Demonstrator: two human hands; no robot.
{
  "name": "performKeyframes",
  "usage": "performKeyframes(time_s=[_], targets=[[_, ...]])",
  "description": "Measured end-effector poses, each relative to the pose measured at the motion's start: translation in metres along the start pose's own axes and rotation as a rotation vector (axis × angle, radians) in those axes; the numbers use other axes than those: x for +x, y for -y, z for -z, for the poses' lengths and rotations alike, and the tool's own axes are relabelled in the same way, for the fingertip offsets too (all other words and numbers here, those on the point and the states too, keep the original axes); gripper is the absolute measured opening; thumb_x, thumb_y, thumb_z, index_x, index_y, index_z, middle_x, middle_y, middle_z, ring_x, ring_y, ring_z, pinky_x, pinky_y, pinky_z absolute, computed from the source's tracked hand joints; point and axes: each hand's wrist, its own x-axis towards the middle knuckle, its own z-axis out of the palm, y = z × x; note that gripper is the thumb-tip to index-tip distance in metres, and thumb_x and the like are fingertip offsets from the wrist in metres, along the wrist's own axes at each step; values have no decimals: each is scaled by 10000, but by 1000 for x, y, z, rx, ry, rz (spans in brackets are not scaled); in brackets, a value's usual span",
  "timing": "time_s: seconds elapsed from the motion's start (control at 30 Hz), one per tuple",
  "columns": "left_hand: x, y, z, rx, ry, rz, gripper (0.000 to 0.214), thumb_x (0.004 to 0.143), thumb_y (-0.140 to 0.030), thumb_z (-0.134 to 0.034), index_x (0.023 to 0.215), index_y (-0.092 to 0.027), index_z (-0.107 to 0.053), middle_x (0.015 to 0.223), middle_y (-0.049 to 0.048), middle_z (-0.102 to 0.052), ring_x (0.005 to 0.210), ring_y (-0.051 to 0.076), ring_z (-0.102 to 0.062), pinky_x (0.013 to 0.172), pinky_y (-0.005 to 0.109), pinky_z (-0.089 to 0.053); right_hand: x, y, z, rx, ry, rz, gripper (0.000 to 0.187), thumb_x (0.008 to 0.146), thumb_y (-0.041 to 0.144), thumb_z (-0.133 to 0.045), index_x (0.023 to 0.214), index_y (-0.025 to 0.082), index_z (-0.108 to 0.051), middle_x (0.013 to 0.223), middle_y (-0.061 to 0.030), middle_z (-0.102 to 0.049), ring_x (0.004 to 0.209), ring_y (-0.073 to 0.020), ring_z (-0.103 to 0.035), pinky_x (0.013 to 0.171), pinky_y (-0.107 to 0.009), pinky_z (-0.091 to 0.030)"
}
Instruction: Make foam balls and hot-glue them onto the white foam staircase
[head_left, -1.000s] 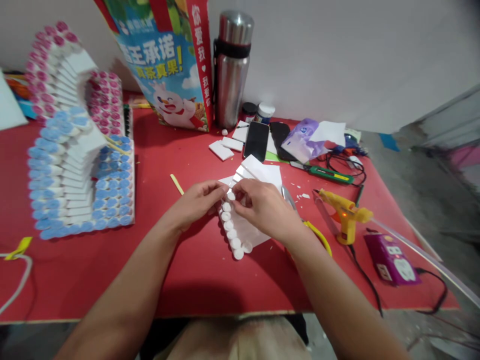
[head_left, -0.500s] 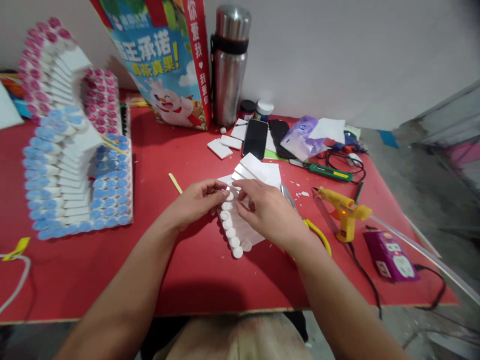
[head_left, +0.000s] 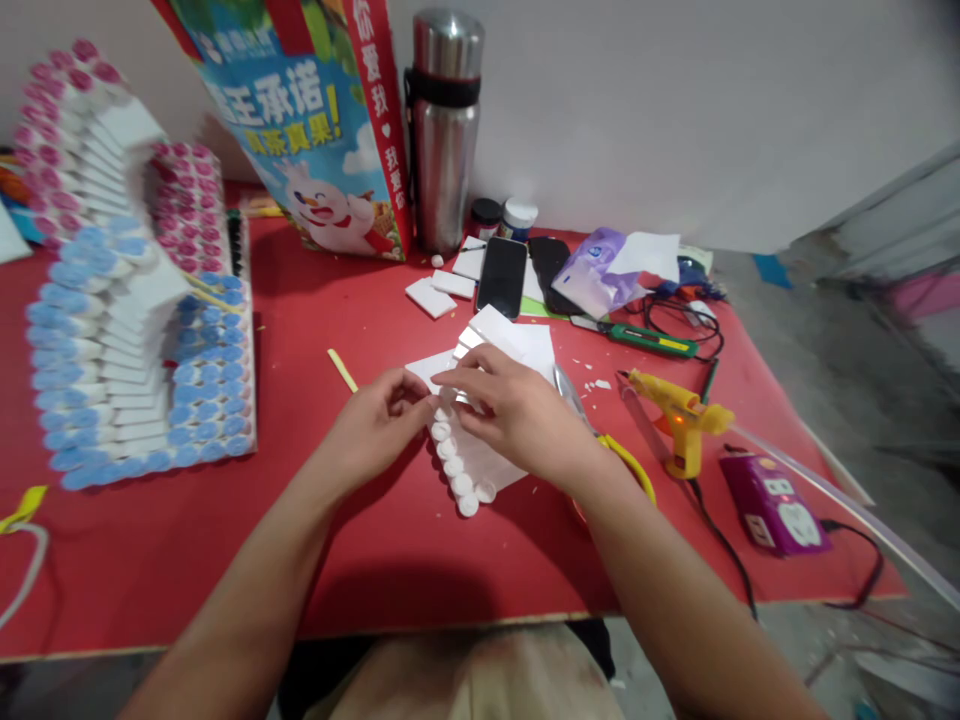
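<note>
A small white paper model (head_left: 487, 455) lies on the red table, its left edge lined with several short white rolls (head_left: 452, 466). My left hand (head_left: 386, 420) is closed in a pinch at the upper end of this row; what sits between thumb and forefinger is mostly hidden, though it looks like a white roll. Over the model's upper part, my right hand (head_left: 521, 405) has bent fingers spread apart, the forefinger reaching to the left fingertips. Stepped white strips (head_left: 480, 330) show beyond the right hand. White sheets (head_left: 536, 345) lie under the model.
Scissors with yellow handles (head_left: 637, 465) lie partly under my right forearm. A yellow glue gun (head_left: 679, 415) and purple box (head_left: 776, 505) stand right, with cords. Behind are a phone (head_left: 501, 277), green-handled tool (head_left: 652, 339) and steel flask (head_left: 448, 130). Blue-and-pink roll models (head_left: 135, 330) stand left.
Both hands have shifted slightly left and down along the row of rolls. The right forefinger now reaches across to the left fingertips. The whole view has moved a little.
</note>
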Motion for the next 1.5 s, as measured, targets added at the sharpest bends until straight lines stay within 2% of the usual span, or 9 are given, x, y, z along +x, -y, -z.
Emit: performKeyframes(time_s=[0.2, 0.47, 0.7, 0.93, 1.27, 1.4, 1.5], targets=[[-8, -3, -7, 82, 24, 17, 297, 879, -459, -693, 980, -187, -624, 819, 24, -648, 746, 186, -595, 679, 319, -434, 1, -1, -3, -58, 12, 16, 237, 952, 131, -593, 1142, 189, -722, 1186, -100, -625, 998, -197, -639, 826, -303, -474], [-7, -3, -8, 68, 17, 8, 258, 881, -420, -671, 965, -188, -595, 780, -6, -591, 689, 157, -539, 643, 304, -412, 2, -4, -6, -113, 11, 35, 163, 973, 141, -576, 1068, 154, -708, 1163, -116, -624, 997, -206, -637, 820, -308, -471], [-6, -2, -11, 53, 22, -12, 226, 871, -379, -661, 968, -193, -575, 731, -38, -536, 630, 135, -489, 587, 280, -378, 4, 1, -6, -220, 39, 20, 146, 988, 147, -570, 1085, 133, -678, 1108, -127, -619, 945, -210, -622, 799, -320, -455], [-6, 2, -11, 32, 22, 4, 225, 860, -370, -661, 983, -205, -568, 705, -49, -519, 606, 134, -464, 566, 282, -364, 5, 2, -3, -263, 72, 72, 139, 990, 112, -547, 1047, 137, -671, 1040, -109, -604, 888, -191, -593, 770, -308, -428], [-5, 0, -10, -3, 35, -8, 198, 833, -346, -654, 918, -199, -553, 792, 1, -597, 692, 156, -542, 648, 309, -413, 4, 12, -9, -508, 134, 84, 182, 1011, 116, -500, 1065, 101, -673, 1068, -136, -605, 752, -188, -505, 665, -331, -377], [-5, 0, -10, -10, 38, 1, 226, 838, -364, -668, 947, -196, -563, 819, 3, -601, 697, 156, -543, 645, 313, -419, 3, 9, -8, -457, 97, 94, 178, 1008, 127, -501, 1061, 113, -670, 1076, -133, -619, 782, -195, -548, 675, -326, -409], [-5, 2, -10, -10, 38, 9, 273, 861, -418, -684, 971, -199, -565, 815, -6, -589, 690, 151, -533, 626, 304, -415, -2, 3, -5, -320, 34, 69, 229, 993, 142, -531, 1191, 126, -644, 1143, -138, -645, 876, -210, -615, 741, -323, -464]])
